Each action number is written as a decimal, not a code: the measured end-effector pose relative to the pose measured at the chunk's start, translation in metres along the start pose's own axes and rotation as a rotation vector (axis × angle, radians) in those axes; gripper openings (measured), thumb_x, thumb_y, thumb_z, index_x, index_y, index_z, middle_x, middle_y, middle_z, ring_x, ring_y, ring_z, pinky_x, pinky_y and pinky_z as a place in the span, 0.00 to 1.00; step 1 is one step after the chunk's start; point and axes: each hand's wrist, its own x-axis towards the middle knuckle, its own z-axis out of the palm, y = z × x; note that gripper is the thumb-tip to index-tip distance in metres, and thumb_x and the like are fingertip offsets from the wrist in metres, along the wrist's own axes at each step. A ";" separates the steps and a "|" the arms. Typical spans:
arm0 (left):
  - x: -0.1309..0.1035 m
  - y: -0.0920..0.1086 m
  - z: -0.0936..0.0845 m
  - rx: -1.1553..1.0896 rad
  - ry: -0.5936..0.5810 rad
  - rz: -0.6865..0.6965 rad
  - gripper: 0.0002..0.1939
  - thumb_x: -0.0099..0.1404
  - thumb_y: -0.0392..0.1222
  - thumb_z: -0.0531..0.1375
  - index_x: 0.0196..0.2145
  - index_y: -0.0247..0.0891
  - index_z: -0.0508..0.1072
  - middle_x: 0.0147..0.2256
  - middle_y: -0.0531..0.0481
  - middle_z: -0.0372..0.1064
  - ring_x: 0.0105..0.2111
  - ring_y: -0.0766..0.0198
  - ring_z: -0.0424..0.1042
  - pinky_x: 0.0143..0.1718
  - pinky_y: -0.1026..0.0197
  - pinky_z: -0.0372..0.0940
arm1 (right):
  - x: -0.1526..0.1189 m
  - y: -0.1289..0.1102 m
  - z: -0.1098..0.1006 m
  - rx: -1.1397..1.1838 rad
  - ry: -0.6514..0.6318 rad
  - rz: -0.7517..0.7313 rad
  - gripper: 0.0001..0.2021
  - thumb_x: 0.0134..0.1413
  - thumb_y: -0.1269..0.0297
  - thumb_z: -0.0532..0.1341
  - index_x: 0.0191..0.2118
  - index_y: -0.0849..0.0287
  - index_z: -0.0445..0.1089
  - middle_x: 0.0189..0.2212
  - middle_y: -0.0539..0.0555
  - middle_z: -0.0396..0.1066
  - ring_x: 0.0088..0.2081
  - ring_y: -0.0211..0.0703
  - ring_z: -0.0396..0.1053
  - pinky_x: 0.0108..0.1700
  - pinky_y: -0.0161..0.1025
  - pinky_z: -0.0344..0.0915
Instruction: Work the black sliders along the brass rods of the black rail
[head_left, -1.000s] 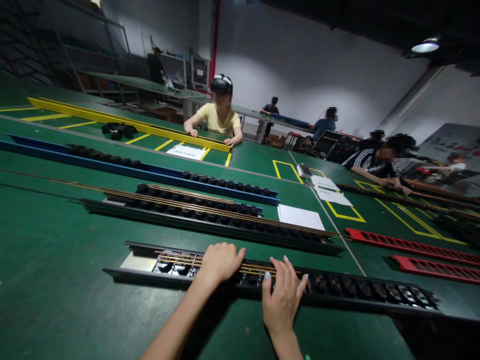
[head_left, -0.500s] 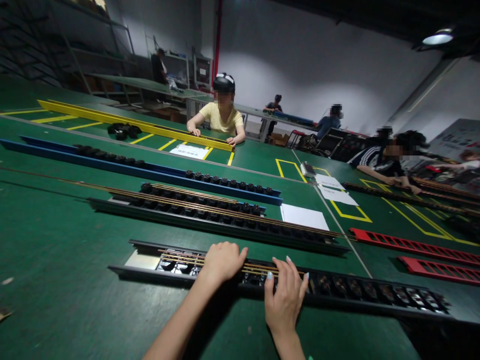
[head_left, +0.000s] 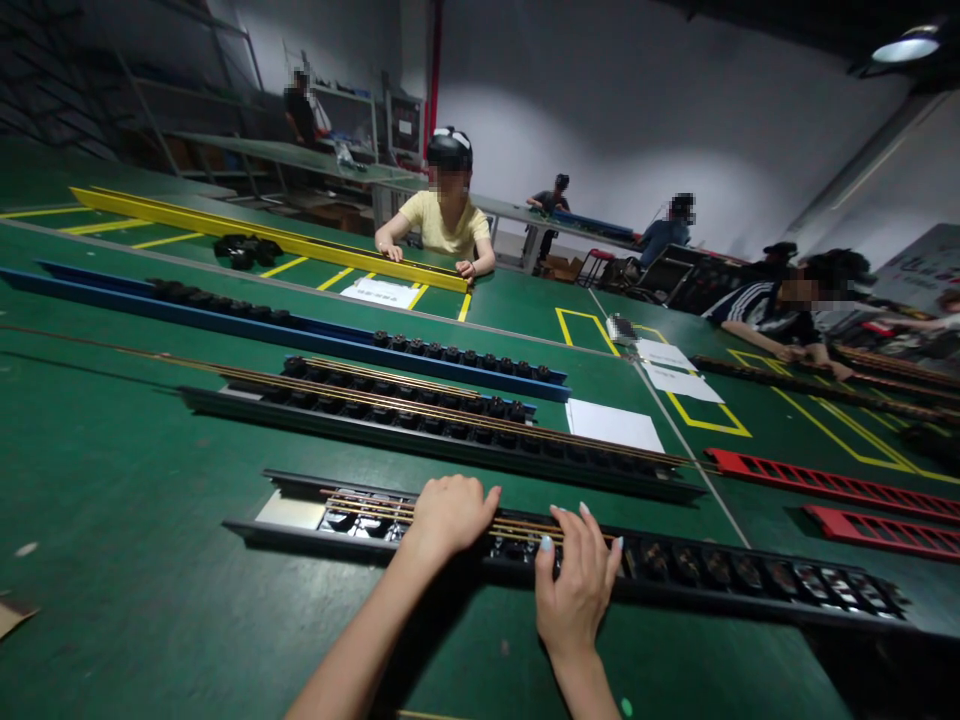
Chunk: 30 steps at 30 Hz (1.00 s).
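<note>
Across the near part of the table lies a black metal channel [head_left: 337, 552] lined with a row of glossy black moulded parts [head_left: 705, 565]. Several thin copper-coloured rods [head_left: 367, 507] run lengthwise over those parts. My left hand [head_left: 454, 515] is closed over the rods at mid-channel, its fingertips hidden beneath it and its thumb pointing right. Close by on the right, my right hand [head_left: 576, 590] rests at the rods' right end, fingers spread and slightly bent, touching the rods and channel. A pale flat plate [head_left: 291, 510] shows at the channel's left end.
Just beyond lies another black channel [head_left: 435, 455] with long rods, then a blue channel [head_left: 315, 345] and white paper [head_left: 611, 425]. Red slotted rails [head_left: 892, 530] lie right. Across the table a person in yellow [head_left: 442, 220] touches a yellow channel [head_left: 262, 240]. Other people sit farther right.
The view has shifted slightly. Both hands keep nearly the same place on the rods and channel; no other clear change shows.
</note>
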 end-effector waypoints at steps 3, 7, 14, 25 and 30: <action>0.000 0.000 -0.001 -0.001 0.000 0.004 0.32 0.68 0.55 0.39 0.36 0.34 0.78 0.39 0.35 0.77 0.43 0.48 0.75 0.44 0.49 0.66 | 0.000 0.000 0.000 -0.005 -0.005 -0.007 0.18 0.63 0.61 0.46 0.52 0.62 0.64 0.48 0.59 0.70 0.58 0.52 0.59 0.62 0.59 0.45; 0.000 0.001 -0.002 -0.005 0.000 0.013 0.33 0.68 0.55 0.38 0.36 0.33 0.78 0.38 0.34 0.76 0.42 0.46 0.75 0.43 0.48 0.67 | 0.002 0.000 -0.003 -0.028 -0.031 -0.018 0.19 0.63 0.62 0.46 0.54 0.64 0.63 0.49 0.60 0.70 0.61 0.52 0.57 0.61 0.58 0.47; -0.001 0.000 -0.002 -0.005 -0.007 0.005 0.32 0.68 0.55 0.38 0.37 0.34 0.78 0.39 0.35 0.76 0.43 0.46 0.75 0.44 0.48 0.66 | 0.004 -0.004 -0.012 -0.087 -0.094 -0.019 0.23 0.64 0.61 0.45 0.60 0.65 0.57 0.54 0.63 0.67 0.63 0.53 0.53 0.61 0.59 0.47; 0.000 0.000 -0.001 -0.005 -0.011 -0.007 0.32 0.68 0.56 0.39 0.36 0.34 0.78 0.38 0.35 0.76 0.44 0.47 0.75 0.44 0.49 0.66 | 0.004 -0.001 -0.011 -0.058 -0.134 -0.015 0.23 0.65 0.60 0.44 0.60 0.65 0.57 0.56 0.62 0.65 0.63 0.52 0.52 0.62 0.57 0.47; 0.001 0.000 0.000 -0.003 -0.011 -0.003 0.32 0.68 0.56 0.39 0.36 0.34 0.78 0.38 0.35 0.76 0.44 0.47 0.75 0.44 0.49 0.66 | 0.004 -0.002 -0.011 -0.039 -0.126 -0.010 0.23 0.65 0.60 0.45 0.60 0.65 0.57 0.56 0.62 0.65 0.63 0.50 0.53 0.62 0.56 0.47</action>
